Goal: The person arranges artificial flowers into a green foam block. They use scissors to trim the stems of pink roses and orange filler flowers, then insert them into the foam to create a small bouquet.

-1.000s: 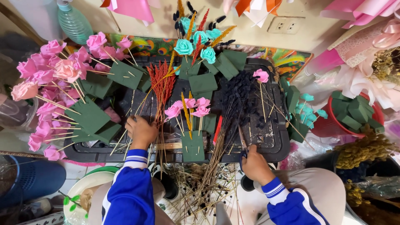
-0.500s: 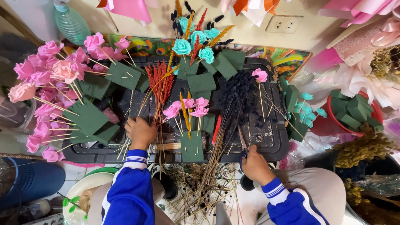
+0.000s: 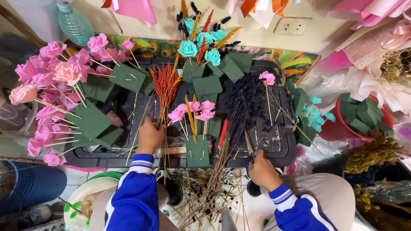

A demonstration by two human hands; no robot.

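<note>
Both hands work at the near rim of a black tray (image 3: 286, 150). Left hand (image 3: 150, 136) is closed around the lower stems of a red dried-grass bunch (image 3: 165, 87), which stands up over the tray and fans out at the top. Right hand (image 3: 262, 171) grips a pair of scissors (image 3: 248, 147), blades pointing up toward a dark blue dried bunch (image 3: 246, 100); whether the blades are parted is hard to tell. Between the hands a green foam block (image 3: 197, 150) carries pink foam roses (image 3: 195, 110) and a yellow spike. Cut stems (image 3: 205, 199) litter the floor below. Farther off, more green foam blocks hold pink roses (image 3: 47, 85) at the left, and teal roses (image 3: 200, 45) stand at the tray's far edge. A red bucket (image 3: 332, 128) of foam pieces sits to the right.
</note>
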